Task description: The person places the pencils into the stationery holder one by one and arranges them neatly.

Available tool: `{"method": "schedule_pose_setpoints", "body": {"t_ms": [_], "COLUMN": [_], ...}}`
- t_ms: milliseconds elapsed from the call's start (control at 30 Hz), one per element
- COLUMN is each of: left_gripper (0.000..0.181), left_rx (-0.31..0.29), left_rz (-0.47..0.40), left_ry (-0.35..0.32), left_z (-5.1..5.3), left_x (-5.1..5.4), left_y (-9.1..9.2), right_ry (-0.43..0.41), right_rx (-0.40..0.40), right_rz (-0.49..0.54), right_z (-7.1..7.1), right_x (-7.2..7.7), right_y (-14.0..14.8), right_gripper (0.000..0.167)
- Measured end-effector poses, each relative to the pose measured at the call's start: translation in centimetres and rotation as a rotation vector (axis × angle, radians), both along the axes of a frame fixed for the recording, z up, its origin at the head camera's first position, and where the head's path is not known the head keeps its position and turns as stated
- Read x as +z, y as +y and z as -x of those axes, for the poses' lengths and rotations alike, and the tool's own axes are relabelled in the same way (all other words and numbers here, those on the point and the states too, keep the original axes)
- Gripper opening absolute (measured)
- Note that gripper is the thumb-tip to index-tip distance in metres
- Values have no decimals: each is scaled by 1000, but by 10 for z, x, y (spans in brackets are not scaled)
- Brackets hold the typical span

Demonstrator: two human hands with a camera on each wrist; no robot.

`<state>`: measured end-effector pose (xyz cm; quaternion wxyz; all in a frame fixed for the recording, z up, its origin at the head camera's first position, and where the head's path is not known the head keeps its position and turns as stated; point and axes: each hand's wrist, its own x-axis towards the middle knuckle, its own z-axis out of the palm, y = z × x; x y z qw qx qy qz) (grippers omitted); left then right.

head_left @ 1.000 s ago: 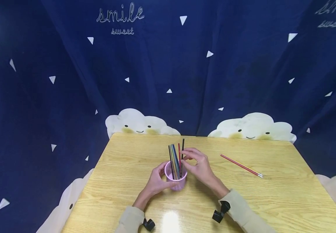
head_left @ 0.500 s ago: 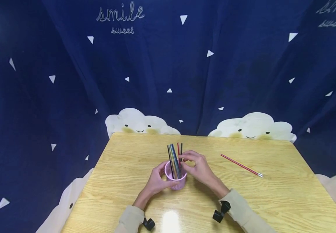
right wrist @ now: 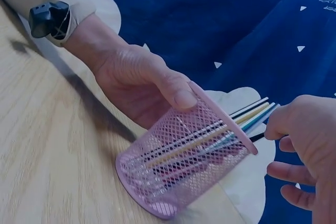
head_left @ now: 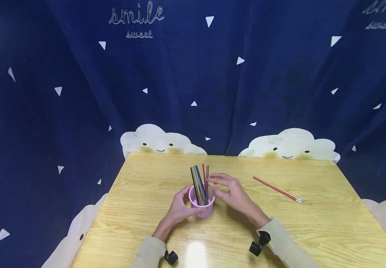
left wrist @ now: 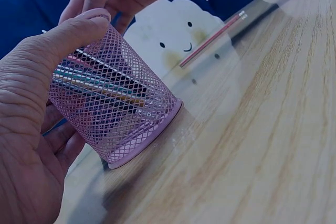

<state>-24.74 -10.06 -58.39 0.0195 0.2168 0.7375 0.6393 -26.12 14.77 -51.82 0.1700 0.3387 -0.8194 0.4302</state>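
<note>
A pink mesh pencil cup (head_left: 203, 213) stands on the table, holding several pencils (head_left: 197, 182) in black, blue, yellow and red that lean toward its back. My left hand (head_left: 179, 208) grips the cup from the left, its thumb over the near rim, as the left wrist view also shows with the mesh cup (left wrist: 142, 87). Just right of the rim is my right hand (head_left: 231, 191), fingers loosely spread beside a dark pencil (head_left: 207, 175). In the right wrist view that right hand (right wrist: 310, 150) partly hides the pencil ends; its fingers pinch nothing visible.
To the right on the wooden table (head_left: 139, 178) lie red and yellow pencils (head_left: 276, 189) side by side, their silvery ends toward the near right. A dark blue curtain (head_left: 179, 74) with white clouds hangs behind the far edge.
The dark pencil at the right has sunk lower into the cup. My right hand's fingers have come away from it and the hand has shifted slightly right. The left hand keeps its grip.
</note>
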Motion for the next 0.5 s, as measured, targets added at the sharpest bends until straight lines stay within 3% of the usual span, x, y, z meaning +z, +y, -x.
{"method": "schedule_pose_setpoints", "body": {"t_ms": [267, 500], "left_gripper": [82, 83], "left_rx": [5, 1], "left_rz": [-6, -14], "left_ry": [17, 21], "left_z": [2, 0], "left_x": [-2, -2], "left_y": [0, 0], "right_ry": [29, 42], "right_rx": [-48, -118], "right_rz": [19, -37], "right_z": [1, 0], "right_x": [-4, -11], "right_y": [27, 53], "right_gripper": [38, 40]}}
